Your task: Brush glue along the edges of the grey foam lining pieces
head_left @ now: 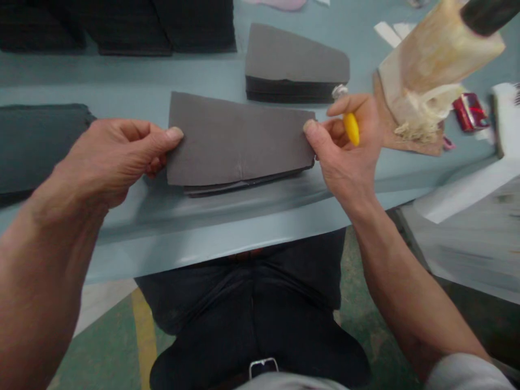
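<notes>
A grey, tapered panel (239, 138) of thin, flat material spans the space between my hands, just above the table's front edge. My left hand (114, 154) pinches its left edge between thumb and fingers. At the right end, the thumb and fingers of my right hand (353, 151) are closed on the other edge. A small rounded yellow thing (351, 129) shows among the right fingers; its kind is unclear. Darker layers (247, 184) show beneath the panel's lower edge. Whether they are held along with it, I cannot tell.
Behind the panel lies a stack of similar grey pieces (296, 57). Dark stacks (162, 27) stand at the back left, and a dark green stack (36, 143) lies left. At right are a stained, pale container (434, 49), a brown board (418, 138) and a red packet (471, 112).
</notes>
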Action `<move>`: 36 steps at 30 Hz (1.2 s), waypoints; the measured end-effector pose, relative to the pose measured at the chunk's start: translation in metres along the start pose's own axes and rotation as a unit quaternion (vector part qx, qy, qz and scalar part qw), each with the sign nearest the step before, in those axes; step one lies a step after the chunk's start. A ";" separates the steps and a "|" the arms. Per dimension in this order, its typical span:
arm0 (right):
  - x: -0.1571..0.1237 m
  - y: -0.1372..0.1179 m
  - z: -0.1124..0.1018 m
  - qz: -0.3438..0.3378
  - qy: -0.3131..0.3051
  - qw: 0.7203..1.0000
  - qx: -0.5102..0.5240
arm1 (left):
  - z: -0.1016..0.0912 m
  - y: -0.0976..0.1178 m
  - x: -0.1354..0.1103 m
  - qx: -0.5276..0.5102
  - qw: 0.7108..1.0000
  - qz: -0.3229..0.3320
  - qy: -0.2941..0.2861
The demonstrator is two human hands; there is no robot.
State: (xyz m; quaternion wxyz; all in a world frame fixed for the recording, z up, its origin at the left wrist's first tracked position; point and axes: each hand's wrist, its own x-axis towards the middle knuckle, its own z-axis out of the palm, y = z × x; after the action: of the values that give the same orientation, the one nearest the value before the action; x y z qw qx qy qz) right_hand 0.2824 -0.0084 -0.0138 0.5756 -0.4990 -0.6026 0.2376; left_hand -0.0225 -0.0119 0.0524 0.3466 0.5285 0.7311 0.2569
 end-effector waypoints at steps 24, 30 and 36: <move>0.004 -0.002 0.004 0.016 0.009 1.000 -0.007 | -0.001 -0.039 0.024 -0.058 0.998 0.031 -0.012; 0.005 -0.013 0.008 -0.013 0.026 0.999 0.045 | 0.000 -0.039 0.025 -0.081 0.996 0.037 -0.029; 0.008 -0.007 0.005 -0.021 0.037 0.997 0.070 | 0.002 -0.030 0.019 -0.105 0.990 0.045 -0.081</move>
State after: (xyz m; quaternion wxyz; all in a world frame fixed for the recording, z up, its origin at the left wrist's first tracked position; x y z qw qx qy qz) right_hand 0.2763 -0.0030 -0.0054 0.6359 -0.4533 -0.5733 0.2480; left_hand -0.0424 -0.0029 0.0242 0.4464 0.5406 0.6450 0.3042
